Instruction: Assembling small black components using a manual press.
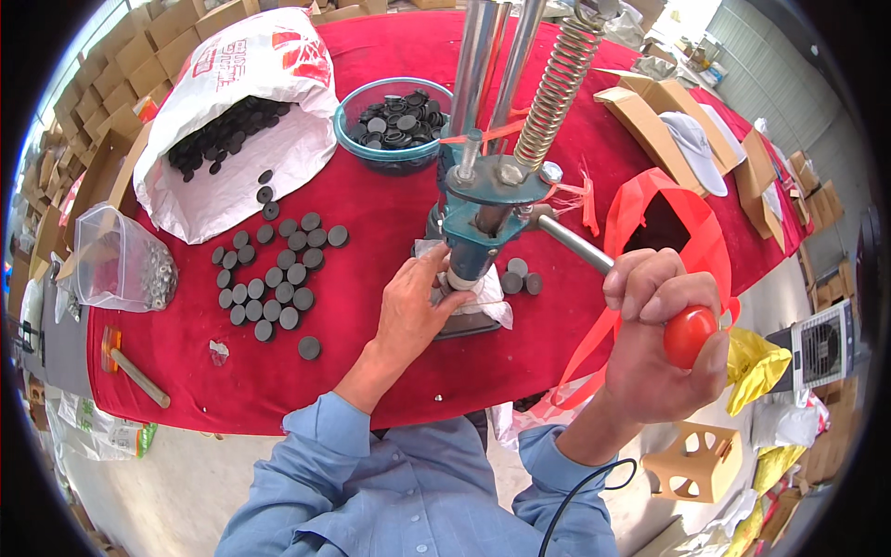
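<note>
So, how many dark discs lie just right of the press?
3 visible: one rear disc, one front-left disc, one front-right disc. Others may hide behind the press.

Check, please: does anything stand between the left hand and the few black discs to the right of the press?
Yes, the press does. Its lower end stands directly right of the left hand, with a crumpled white sheet beside it; the discs lie beyond both, on the other side.
</note>
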